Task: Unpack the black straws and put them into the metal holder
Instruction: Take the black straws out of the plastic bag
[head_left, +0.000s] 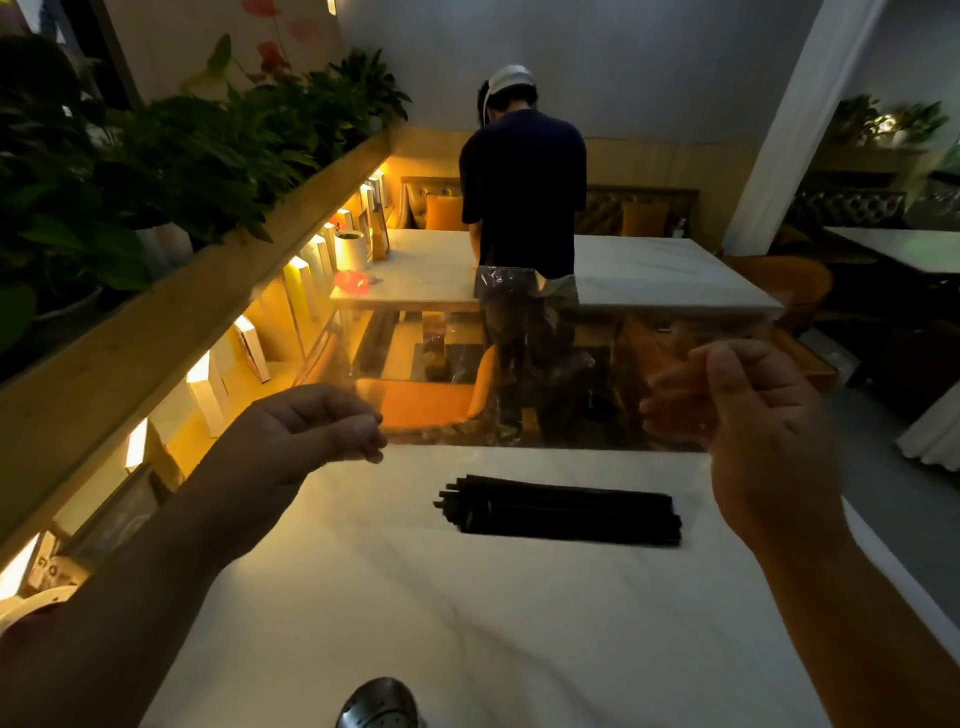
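At the bottom centre of the frame the rounded top of the metal holder (382, 701) pokes in: shiny steel with small perforations, standing on the white marble-patterned table (363, 597). Above it, in the middle of the frame, the black straws (561, 510) lie loose in 1 flat bundle on the bare tabletop, lengthwise left to right, their ends slightly uneven at the left; they are out of their wrap and well apart from the holder.

Over the table's far edge, both hands hold up a clear plastic bag (519, 374), thin, glossy and wrinkled, stretched between them; the room shows through it, tinted and warped. The left hand (311, 431), at centre left, pinches the bag's left edge between thumb and curled fingertips. The right hand (753, 415), at centre right, grips the right edge with fingers curled in against the thumb, partly behind the film.

Along the left of the frame runs a wooden ledge (171, 322) with warm lamps beneath it and leafy potted plants (130, 156) above. Farther off, at upper centre, stands another pale table (649, 275) with a person in a dark shirt (524, 192) behind the bag's top, back turned.
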